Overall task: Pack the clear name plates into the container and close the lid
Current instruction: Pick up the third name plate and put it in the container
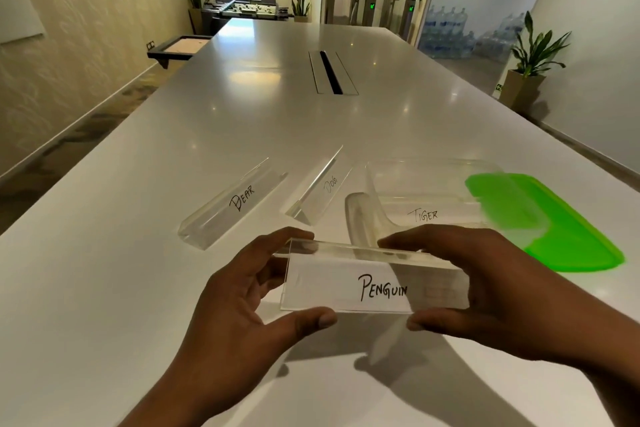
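Left hand [239, 291]: palm turned inward to the right, fingers spread and curved. Forefinger lies on the upper left corner of the name plate [346, 282]; thumb presses under its lower edge. The other fingers seem to sit behind the plate's clear end, but contact is hard to tell.
Left forearm [166, 399]: bare, enters from the bottom edge, angled up and to the right.
Right hand [491, 284]: palm turned inward to the left, fingers curled over the plate's top edge, thumb under the lower edge.
Right forearm [606, 360]: bare, enters from the lower right, angled up and to the left.
Both hands: roughly level, gripping the plate between them.
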